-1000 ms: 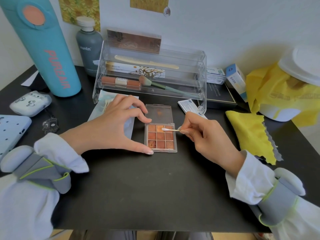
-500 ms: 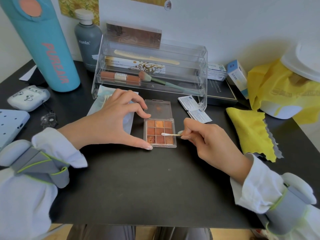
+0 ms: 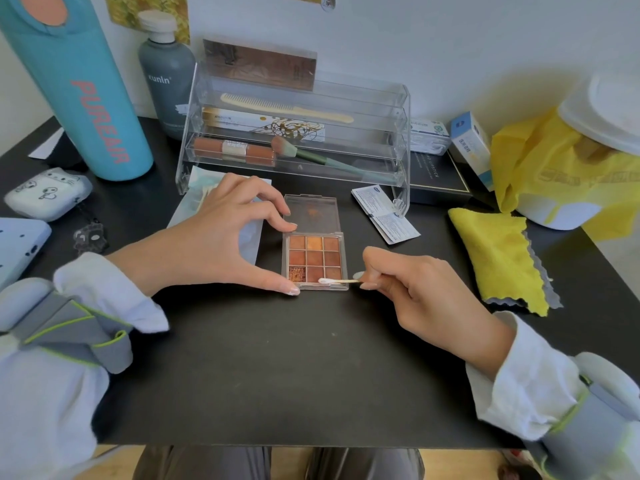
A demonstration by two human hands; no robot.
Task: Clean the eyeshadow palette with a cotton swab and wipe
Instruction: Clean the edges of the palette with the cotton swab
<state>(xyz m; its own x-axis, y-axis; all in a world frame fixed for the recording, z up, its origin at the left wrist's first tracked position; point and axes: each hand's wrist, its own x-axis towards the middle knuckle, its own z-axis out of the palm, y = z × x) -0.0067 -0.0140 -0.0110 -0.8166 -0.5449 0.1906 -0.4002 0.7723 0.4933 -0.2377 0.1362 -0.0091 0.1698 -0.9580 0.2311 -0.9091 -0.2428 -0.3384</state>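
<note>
An open eyeshadow palette [image 3: 314, 258] with orange and brown pans lies flat on the black table, its clear lid folded back. My left hand [image 3: 221, 242] holds it by the left edge, index finger at the hinge corner and thumb at the near left corner. My right hand [image 3: 412, 289] pinches a cotton swab [image 3: 337, 281] that lies level, its white tip over the palette's near edge below the bottom row of pans. Two flat wipe sachets [image 3: 382, 213] lie to the right of the lid.
A clear tiered organiser [image 3: 401, 140] with comb, brush and tubes stands behind the palette. A yellow cloth [image 3: 498, 254] lies at the right, a yellow bag [image 3: 554, 168] beyond it. A blue bottle [image 3: 79, 98], grey bottle [image 3: 166, 74] and earbud case [image 3: 48, 194] stand at the left. A pale packet [image 3: 201, 199] lies under my left hand.
My right hand has drawn the swab from the top row of pans down to the palette's near edge. My left hand has kept its hold on the palette.
</note>
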